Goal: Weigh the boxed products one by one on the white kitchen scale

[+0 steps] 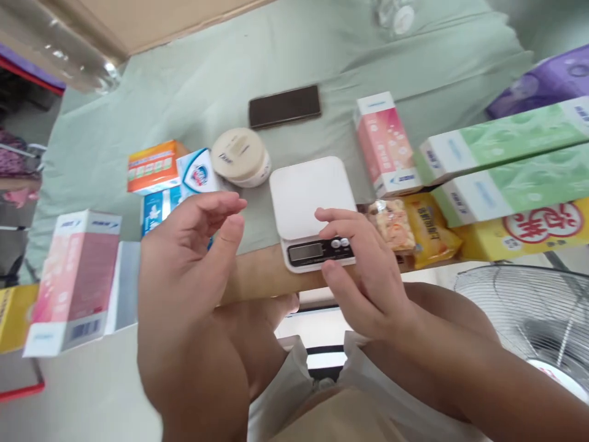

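Note:
A white kitchen scale (313, 196) lies at the table's near edge, its small display dark and its top plate bare. Over its lower right corner hovers my right hand (363, 270), fingers apart and holding nothing; whether a fingertip touches the scale I cannot tell. My left hand (188, 258) is raised left of the scale, with curved fingers, a gap to the thumb and nothing between them. Behind it stand a round cream jar (242, 156), an orange box (154, 167) and a white-and-blue soap box (197, 172). A blue box (161, 205) is partly hidden by this hand.
A black phone (285, 106) lies behind the scale. To the right are a pink box (386, 144), green boxes (515, 135), a wrapped snack (391, 224) and a yellow packet (430, 227). Another pink box (76, 276) stands far left. A fan (529, 313) is at lower right.

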Demonstrator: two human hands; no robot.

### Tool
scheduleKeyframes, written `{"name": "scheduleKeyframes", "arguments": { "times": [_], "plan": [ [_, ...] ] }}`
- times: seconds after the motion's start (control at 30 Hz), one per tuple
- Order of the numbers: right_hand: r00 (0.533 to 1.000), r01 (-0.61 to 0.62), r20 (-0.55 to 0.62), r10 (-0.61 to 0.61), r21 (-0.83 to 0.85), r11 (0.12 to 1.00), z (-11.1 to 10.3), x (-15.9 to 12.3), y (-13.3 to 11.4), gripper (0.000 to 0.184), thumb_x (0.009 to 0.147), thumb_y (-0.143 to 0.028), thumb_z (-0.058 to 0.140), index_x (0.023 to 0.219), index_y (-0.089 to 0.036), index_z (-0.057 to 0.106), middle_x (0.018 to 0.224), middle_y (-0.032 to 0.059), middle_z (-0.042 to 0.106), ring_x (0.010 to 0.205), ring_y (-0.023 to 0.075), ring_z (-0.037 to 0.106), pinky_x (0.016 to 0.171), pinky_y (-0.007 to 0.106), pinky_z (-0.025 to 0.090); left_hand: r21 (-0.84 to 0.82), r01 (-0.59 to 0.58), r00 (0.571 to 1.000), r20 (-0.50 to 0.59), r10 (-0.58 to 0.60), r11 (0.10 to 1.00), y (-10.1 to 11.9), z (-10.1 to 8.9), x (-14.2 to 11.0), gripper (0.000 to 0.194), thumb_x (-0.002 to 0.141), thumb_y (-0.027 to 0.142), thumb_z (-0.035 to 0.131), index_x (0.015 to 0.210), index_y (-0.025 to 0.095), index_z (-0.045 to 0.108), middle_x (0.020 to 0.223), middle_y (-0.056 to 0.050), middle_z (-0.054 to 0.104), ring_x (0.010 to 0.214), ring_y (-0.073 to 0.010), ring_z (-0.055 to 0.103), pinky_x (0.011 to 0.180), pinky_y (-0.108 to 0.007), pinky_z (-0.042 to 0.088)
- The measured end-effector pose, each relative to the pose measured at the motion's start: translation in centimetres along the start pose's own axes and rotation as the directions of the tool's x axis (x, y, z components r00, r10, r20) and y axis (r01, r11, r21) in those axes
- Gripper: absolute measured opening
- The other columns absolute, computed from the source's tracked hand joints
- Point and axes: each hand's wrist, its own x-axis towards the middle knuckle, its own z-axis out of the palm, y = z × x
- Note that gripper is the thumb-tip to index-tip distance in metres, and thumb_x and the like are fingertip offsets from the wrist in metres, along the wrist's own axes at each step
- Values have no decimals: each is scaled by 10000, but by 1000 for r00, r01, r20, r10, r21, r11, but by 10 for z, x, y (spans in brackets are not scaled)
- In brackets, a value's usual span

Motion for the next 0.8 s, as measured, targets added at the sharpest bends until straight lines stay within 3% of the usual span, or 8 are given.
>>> {"name": "scheduleKeyframes", "arguments": {
  "times": [0.1, 0.23, 0.33, 0.4, 0.47, 0.57, 0.67, 0.8],
  "plan": [
    [996, 38, 84, -37, -7, 999, 27, -1, -12, 239, 927, -134, 522, 1150, -218, 516, 1079, 85, 715, 1245, 212, 677, 997, 370, 587, 77, 112, 993, -51, -108, 991, -25, -35, -15, 275, 863, 384, 696, 1095, 264, 780, 1141, -8, 807, 1120, -214, 746, 1010, -380, 588],
    [979, 86, 188, -85, 7, 996, 75, -1, -29, 240, 936, -169, 531, 1167, -225, 500, 1090, 97, 721, 1240, 227, 685, 917, 372, 596, 116, 246, 966, -107, -235, 962, -40, -74, -34, 352, 855, 448, 678, 1138, 266, 783, 1106, -18, 814, 1016, -248, 758, 861, -416, 595],
    [969, 84, 230, -89, 32, 996, 111, 0, -37, 221, 945, -188, 527, 1162, -226, 507, 1165, 110, 726, 1245, 225, 693, 915, 378, 598, 30, 214, 968, -137, -208, 976, -42, -98, -47, 334, 875, 403, 692, 1171, 274, 777, 1193, 0, 801, 1098, -229, 753, 939, -388, 608],
    [965, 74, 248, -81, 39, 997, 132, 2, -41, 199, 954, -197, 525, 1152, -218, 525, 1219, 126, 724, 1249, 223, 695, 924, 379, 598, 23, 157, 963, -224, -148, 987, -47, -115, -54, 322, 891, 376, 702, 1183, 266, 781, 1232, 1, 788, 1168, -227, 735, 1041, -381, 589],
    [964, 46, 261, -57, 47, 998, 150, 4, -46, 205, 959, -205, 532, 1163, -209, 542, 1273, 141, 719, 1259, 224, 694, 941, 385, 600, 88, 175, 935, -328, -137, 981, -59, -133, -58, 372, 885, 392, 703, 1214, 235, 779, 1226, -30, 785, 1183, -256, 721, 1103, -427, 558],
    [948, 16, 314, -50, 111, 994, 175, 9, -58, 262, 971, -219, 531, 1233, -213, 551, 1359, 141, 707, 1318, 224, 675, 1028, 413, 601, 163, 350, 882, -389, -266, 922, -85, -158, -60, 569, 844, 539, 679, 1275, 174, 747, 1218, -100, 771, 1140, -324, 703, 1069, -535, 530],
    [905, 14, 418, -75, 148, 989, 198, 12, -73, 346, 986, -242, 513, 1329, -200, 543, 1443, 135, 684, 1397, 227, 638, 1132, 435, 582, 160, 460, 856, -340, -389, 873, -106, -173, -61, 591, 835, 618, 644, 1255, 212, 735, 1115, -72, 779, 991, -280, 701, 879, -456, 545],
    [850, 13, 521, -76, 122, 992, 224, 10, -88, 466, 1002, -297, 459, 1435, -135, 517, 1518, 154, 635, 1435, 274, 613, 1195, 501, 553, 76, 360, 902, -284, -326, 930, -107, -180, -62, 334, 903, 480, 647, 1057, 206, 759, 945, -18, 768, 849, -165, 685, 724, -288, 536]
  ]
}}
